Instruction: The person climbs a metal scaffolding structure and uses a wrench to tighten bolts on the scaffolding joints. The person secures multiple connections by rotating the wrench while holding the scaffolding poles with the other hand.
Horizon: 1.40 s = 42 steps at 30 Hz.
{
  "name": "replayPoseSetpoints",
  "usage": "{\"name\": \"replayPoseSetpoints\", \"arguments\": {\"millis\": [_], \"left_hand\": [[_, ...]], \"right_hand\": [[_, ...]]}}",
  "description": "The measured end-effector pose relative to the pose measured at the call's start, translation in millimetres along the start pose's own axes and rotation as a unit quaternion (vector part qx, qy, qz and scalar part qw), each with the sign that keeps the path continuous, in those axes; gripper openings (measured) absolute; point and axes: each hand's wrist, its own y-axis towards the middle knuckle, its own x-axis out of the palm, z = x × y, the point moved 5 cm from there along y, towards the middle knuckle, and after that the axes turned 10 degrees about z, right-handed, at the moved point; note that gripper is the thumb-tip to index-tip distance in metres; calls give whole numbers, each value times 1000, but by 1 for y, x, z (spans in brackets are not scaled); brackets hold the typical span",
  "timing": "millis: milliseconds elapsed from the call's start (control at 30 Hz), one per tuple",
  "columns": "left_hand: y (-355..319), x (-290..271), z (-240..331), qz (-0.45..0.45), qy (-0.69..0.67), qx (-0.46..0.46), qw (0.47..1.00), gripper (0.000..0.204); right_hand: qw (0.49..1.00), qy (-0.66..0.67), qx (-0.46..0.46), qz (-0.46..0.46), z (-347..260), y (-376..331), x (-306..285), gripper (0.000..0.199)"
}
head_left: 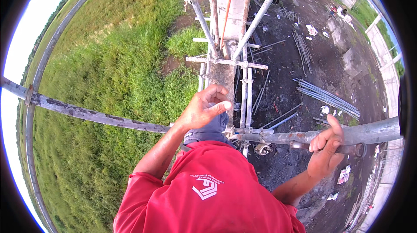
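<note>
My left hand (207, 108) hangs in front of my body, above my dark trousers. Its fingers are loosely curled, the thumb stands apart, and nothing shows in it. Out to the right, my right hand (326, 146) grips a rusty, wrench-like metal tool (349, 149) with a ring at one end. The index finger points up; the other fingers fold round the tool. Just behind this hand runs a thick grey scaffold pipe (375, 132). A pipe clamp (262, 149) hangs beneath that pipe, nearer my body.
A paint-worn pipe (100, 119) crosses on the left and joins a curving upright pipe (29, 146). Ahead, a concrete column (230, 7) rises between scaffold poles. Far below are grass (95, 85), dark ground, stacked pipes (328, 97) and, at the upper right, people (333, 10).
</note>
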Motion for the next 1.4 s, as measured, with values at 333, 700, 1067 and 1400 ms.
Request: {"name": "replayPoseSetpoints", "arguments": {"millis": [333,700,1067,1400], "left_hand": [[106,57,3,-111,13,47,993,31],[192,-169,9,252,1,30,967,35],[237,-349,45,479,-85,95,869,32],[261,-383,27,533,-85,108,835,34]], "right_hand": [[959,-21,35,-279,71,56,233,54],[902,-11,-74,-425,99,156,400,72],[927,24,-211,-310,88,356,591,57],[913,-42,-186,-360,150,360,734,58]]}}
